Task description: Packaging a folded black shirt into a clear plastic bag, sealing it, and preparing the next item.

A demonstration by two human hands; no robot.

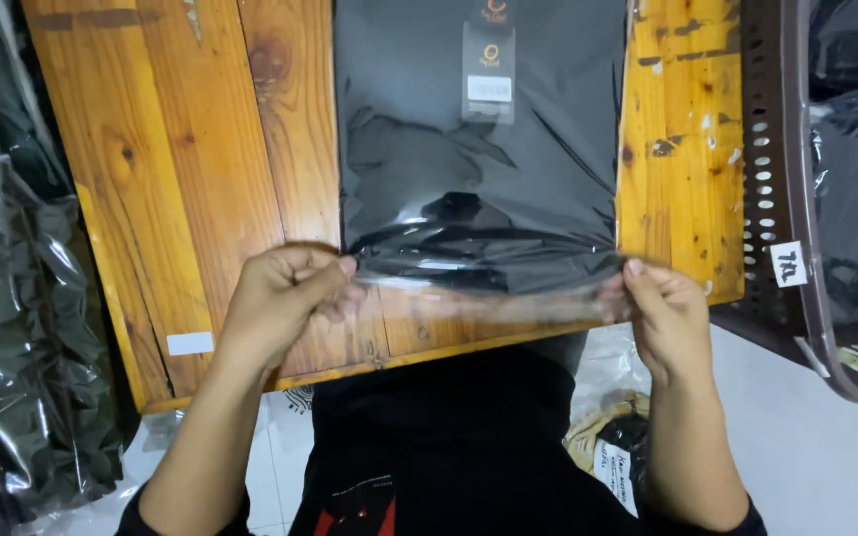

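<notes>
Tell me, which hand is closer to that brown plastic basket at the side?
The right hand. It pinches the near right corner of the clear bag with the dark garment, just beside the brown basket. The left hand pinches the bag's opposite corner, across the wooden table.

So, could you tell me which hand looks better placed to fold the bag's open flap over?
Neither clearly: the left hand and right hand each pinch one corner of the clear bag's flap, so likely both together.
</notes>
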